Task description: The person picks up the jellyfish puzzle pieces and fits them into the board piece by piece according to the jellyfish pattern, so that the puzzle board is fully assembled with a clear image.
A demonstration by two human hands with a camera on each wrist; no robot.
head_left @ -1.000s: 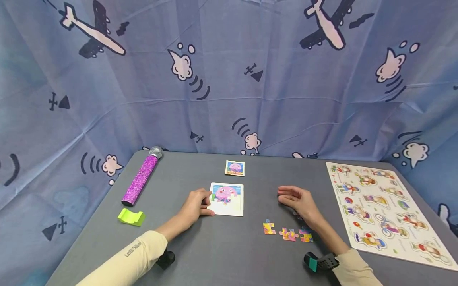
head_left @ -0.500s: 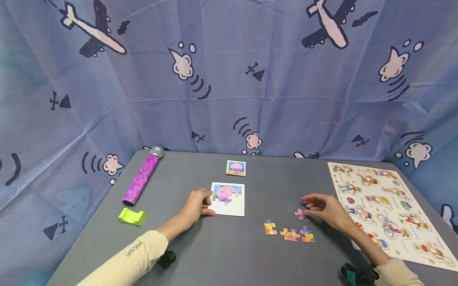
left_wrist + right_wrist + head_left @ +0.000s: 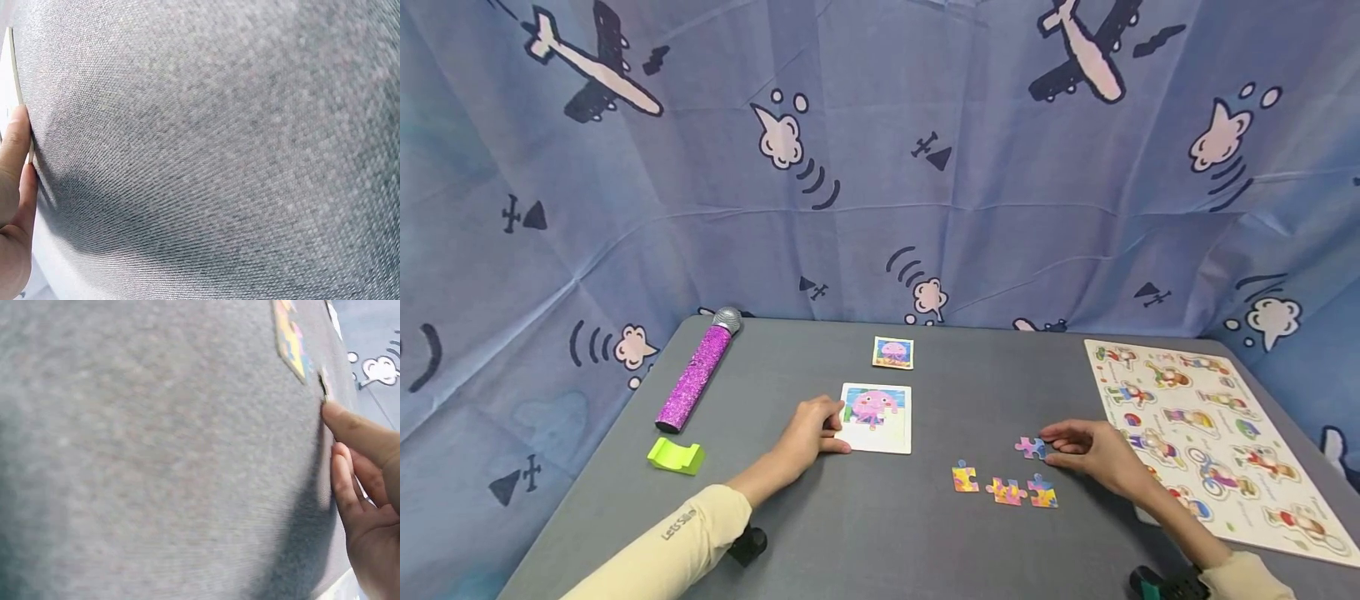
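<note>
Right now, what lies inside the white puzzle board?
Puzzle pieces showing a pink creature lie in the upper part of the board; below them is mostly bare white. The left hand covers part of the left edge, so that spot is hidden.

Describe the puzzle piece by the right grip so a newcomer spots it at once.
On the grey table, find the large board of colourful figures at the right. Beside its left edge, the right grip is at a small puzzle piece. That piece is pink and blue, lying apart beyond three other pieces, all showing yellow.
</note>
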